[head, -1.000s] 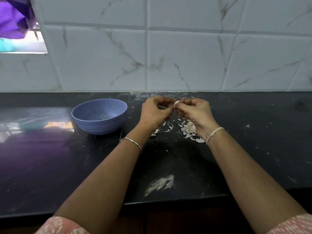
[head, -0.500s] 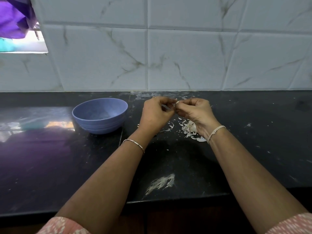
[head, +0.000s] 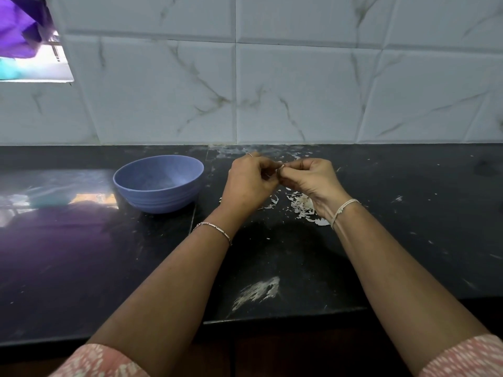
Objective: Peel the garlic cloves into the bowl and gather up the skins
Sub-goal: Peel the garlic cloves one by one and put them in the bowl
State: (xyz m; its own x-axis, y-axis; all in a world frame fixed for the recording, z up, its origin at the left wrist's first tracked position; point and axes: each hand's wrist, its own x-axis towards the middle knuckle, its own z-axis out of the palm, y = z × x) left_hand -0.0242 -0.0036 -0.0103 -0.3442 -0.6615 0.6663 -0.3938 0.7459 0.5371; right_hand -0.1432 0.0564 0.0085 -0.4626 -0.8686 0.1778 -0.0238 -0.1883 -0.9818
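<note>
My left hand point(head: 250, 183) and my right hand point(head: 310, 180) meet above the black counter, fingertips together. Between them they pinch a small pale garlic clove point(head: 281, 167), almost wholly hidden by the fingers. A blue bowl point(head: 130, 183) stands to the left of my left hand; what lies inside it is too faint to make out. A pile of white garlic skins point(head: 302, 205) lies on the counter under and just behind my right wrist, with a few flakes point(head: 273, 200) scattered between the hands.
The black stone counter point(head: 408, 213) runs back to a white marble-tile wall point(head: 299, 91). A whitish smear point(head: 258, 291) marks the counter near its front edge point(head: 272, 315). A window opening with purple cloth point(head: 24, 36) sits at the upper left.
Both hands stay joined on the clove and have shifted only slightly; the pale clove shows less between the fingertips than a second ago.
</note>
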